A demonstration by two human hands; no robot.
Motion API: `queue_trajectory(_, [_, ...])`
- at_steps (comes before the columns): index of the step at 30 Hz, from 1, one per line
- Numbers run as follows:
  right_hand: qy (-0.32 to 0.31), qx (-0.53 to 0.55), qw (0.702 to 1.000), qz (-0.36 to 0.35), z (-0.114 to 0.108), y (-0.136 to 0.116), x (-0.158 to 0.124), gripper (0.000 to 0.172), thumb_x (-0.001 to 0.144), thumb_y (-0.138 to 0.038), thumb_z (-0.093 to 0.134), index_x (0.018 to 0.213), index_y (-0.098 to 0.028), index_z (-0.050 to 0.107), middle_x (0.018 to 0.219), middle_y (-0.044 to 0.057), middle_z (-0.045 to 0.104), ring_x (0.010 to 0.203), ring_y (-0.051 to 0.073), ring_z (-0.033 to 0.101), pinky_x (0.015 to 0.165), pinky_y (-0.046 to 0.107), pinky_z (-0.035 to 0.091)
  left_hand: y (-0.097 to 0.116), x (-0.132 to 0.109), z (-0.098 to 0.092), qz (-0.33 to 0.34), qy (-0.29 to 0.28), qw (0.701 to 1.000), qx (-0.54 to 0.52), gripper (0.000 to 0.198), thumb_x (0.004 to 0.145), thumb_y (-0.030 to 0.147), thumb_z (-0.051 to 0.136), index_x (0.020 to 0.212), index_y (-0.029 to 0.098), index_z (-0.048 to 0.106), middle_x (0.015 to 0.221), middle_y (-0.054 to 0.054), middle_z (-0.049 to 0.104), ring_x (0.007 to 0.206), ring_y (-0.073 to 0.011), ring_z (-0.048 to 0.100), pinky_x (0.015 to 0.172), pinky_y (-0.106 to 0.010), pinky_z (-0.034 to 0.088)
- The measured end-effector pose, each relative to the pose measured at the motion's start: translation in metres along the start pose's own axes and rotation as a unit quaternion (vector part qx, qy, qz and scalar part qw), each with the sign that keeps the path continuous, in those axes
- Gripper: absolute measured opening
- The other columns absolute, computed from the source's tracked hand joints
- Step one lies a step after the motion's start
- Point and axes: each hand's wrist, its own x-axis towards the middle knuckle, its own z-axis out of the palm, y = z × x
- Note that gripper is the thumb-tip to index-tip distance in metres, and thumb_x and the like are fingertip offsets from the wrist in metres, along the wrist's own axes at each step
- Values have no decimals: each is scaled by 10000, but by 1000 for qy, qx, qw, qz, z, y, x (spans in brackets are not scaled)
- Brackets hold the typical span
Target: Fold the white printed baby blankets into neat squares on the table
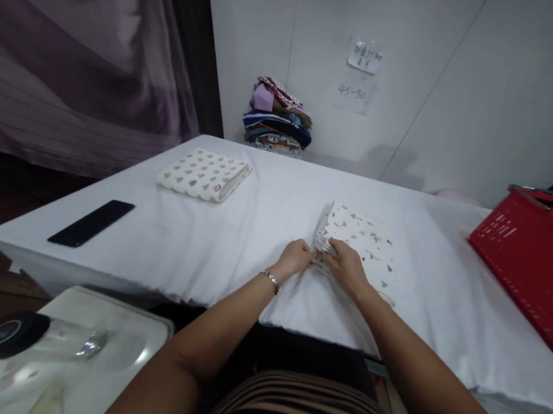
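Fabric (pixel 366 238), white, motif-printed and folded, lies on the white-covered desk (pixel 277 200), its layered left edge clamped in the right hand (pixel 346 266), presumably to keep layers together, while I cannot tell remotely whether the left hand (pixel 296 256), at the near corner, grips anything.

You seem to be in a textile workroom. Before you are a long white cloth-covered table (pixel 277 200), a multicoloured stack of folded fabrics (pixel 280 119), handwritten white paper wall signs (pixel 365 57) and a red plastic basket (pixel 541 266).
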Motion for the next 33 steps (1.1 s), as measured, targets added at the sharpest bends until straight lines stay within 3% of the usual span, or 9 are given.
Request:
queue_trajectory(3, [-3, -6, 1000, 1, 0, -1, 0, 228, 806, -187, 494, 998, -198, 618, 945, 64, 666, 859, 208, 592, 738, 303, 435, -3, 0, 5, -31, -5, 995, -98, 178, 689, 201, 691, 762, 187, 529, 498, 57, 546, 461, -111, 536, 480, -207, 382])
queue_trajectory(8, [-19, -42, 999, 3, 6, -5, -2, 235, 822, -163, 482, 1026, -194, 595, 979, 71, 656, 897, 209, 587, 745, 294, 432, -3, -5, 12, -16, 24, 982, -187, 241, 704, 151, 651, 899, 184, 512, 608, 58, 572, 500, -96, 554, 484, -194, 397])
queue_trajectory(15, [-25, -93, 994, -52, 15, -15, -14, 365, 819, -149, 494, 1184, -146, 502, 1083, 137, 613, 1008, 257, 548, 820, 350, 437, 1, -6, 9, 37, 30, 982, -184, 346, 705, 90, 569, 1033, 176, 503, 574, 61, 577, 488, -97, 548, 484, -191, 399])
queue_trajectory(18, [-14, -84, 995, -45, 11, -14, -14, 442, 816, -222, 548, 1241, -127, 467, 1132, 161, 597, 1042, 279, 537, 835, 373, 440, 8, -9, 3, 64, 22, 987, -145, 379, 734, 115, 539, 1106, 172, 498, 554, 64, 566, 499, -101, 550, 486, -189, 385])
queue_trajectory(22, [-20, -43, 999, 0, 2, -6, -6, 362, 813, -145, 488, 1172, -168, 534, 1101, 106, 629, 1008, 233, 565, 823, 328, 438, 14, -13, -7, 78, 28, 996, -15, 386, 791, 181, 495, 1176, 184, 493, 705, 14, 664, 635, -133, 614, 590, -226, 430])
queue_trajectory(25, [-25, -25, 999, 22, -3, -1, -1, 337, 803, -141, 482, 1126, -176, 570, 1068, 85, 646, 964, 217, 580, 809, 310, 434, 12, -15, -9, 65, 47, 979, 188, 241, 802, 348, 543, 974, 191, 608, 899, -65, 699, 857, -215, 642, 717, -294, 447])
queue_trajectory(28, [-31, -35, 999, 19, -8, -2, 2, 348, 791, -129, 482, 1123, -170, 577, 1065, 84, 648, 964, 216, 578, 811, 302, 423, 11, -15, -4, 52, 10, 948, 315, 329, 773, 496, 570, 839, 183, 646, 973, -121, 689, 928, -280, 639, 731, -329, 445])
queue_trajectory(33, [-42, -69, 997, 2, -18, -7, 4, 357, 800, -116, 467, 1138, -174, 564, 1070, 84, 642, 970, 211, 572, 807, 290, 408, 15, -15, 4, 54, -10, 933, 356, 246, 790, 360, 558, 913, 172, 657, 992, -135, 693, 952, -270, 646, 720, -304, 444])
